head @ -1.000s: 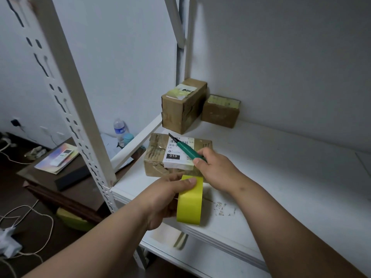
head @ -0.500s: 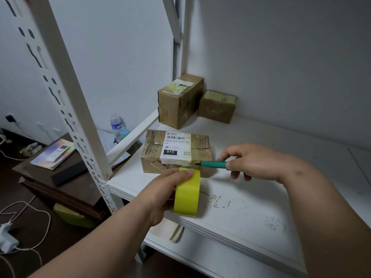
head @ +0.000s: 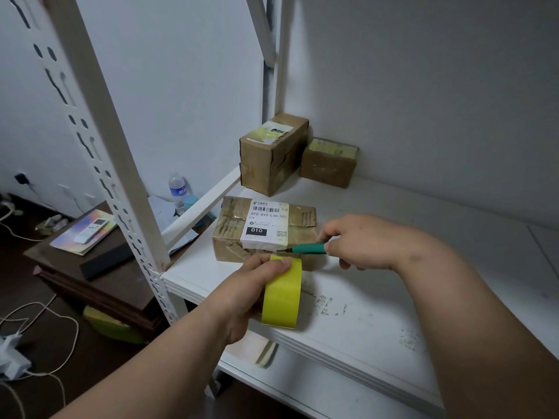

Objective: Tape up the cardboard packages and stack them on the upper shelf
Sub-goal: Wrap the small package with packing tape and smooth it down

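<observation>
At nine o'clock, beyond the white slotted steel upright (head: 90, 140): dark wooden side table (head: 99, 276) bearing a white remote control (head: 90, 230) and clear plastic water bottle (head: 177, 189). Centre, on the white shelf board (head: 408, 297): left hand (head: 254, 285) curled round the yellow tape roll (head: 282, 293), thumb pressed on top. At twelve o'clock of it, touching: labelled brown cardboard package (head: 266, 228). Farther at twelve: two taped brown cardboard boxes (head: 272, 152). At three o'clock: right hand (head: 363, 241) pinching a green-handled cutter (head: 308, 248), tip near the package's front edge.
</observation>
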Available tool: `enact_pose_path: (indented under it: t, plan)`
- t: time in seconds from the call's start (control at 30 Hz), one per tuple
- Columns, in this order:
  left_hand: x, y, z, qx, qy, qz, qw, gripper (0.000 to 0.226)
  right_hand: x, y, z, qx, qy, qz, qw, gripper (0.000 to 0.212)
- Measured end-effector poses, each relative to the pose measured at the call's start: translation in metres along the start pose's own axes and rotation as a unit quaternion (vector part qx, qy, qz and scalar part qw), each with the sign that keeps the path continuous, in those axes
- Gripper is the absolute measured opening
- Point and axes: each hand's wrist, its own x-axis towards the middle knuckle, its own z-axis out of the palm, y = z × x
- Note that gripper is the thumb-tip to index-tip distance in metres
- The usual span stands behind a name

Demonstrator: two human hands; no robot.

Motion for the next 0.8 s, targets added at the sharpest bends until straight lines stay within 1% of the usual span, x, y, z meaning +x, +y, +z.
enact_pose_path:
  t: [0.17,0.4,0.43,0.53,0.6,0.67,0.73,0.8]
  plan:
    - [0.003,-0.004,-0.002,0.003,0.003,0.011,1.000,0.051,0.001,-0.013,-0.001,-0.132,-0.017,0.009,0.991,0.030]
    - [0.001,-0.003,-0.004,0.003,-0.013,0.017,1.000,0.052,0.000,0.006,-0.002,-0.179,-0.043,0.039,0.982,0.031]
    - [0.001,-0.003,-0.004,0.004,-0.014,0.017,1.000,0.054,-0.001,0.012,-0.001,-0.163,-0.045,0.046,0.985,0.030]
    - [0.003,-0.004,-0.005,0.010,-0.025,0.017,1.000,0.054,-0.002,0.032,0.001,-0.061,-0.055,0.067,0.994,0.025]
    - [0.004,-0.004,-0.008,0.019,-0.038,0.016,0.999,0.051,-0.002,0.045,0.002,-0.039,-0.065,0.083,0.994,0.023]
    - [0.005,-0.001,-0.012,0.032,-0.058,0.013,0.998,0.051,0.000,0.058,0.006,-0.052,-0.072,0.101,0.991,0.025]
    - [0.007,0.003,-0.015,0.049,-0.076,0.007,0.996,0.062,0.002,0.069,0.012,-0.091,-0.080,0.114,0.986,0.032]
    - [0.009,0.007,-0.017,0.056,-0.090,-0.003,0.994,0.066,0.005,0.079,0.022,-0.124,-0.077,0.127,0.981,0.037]
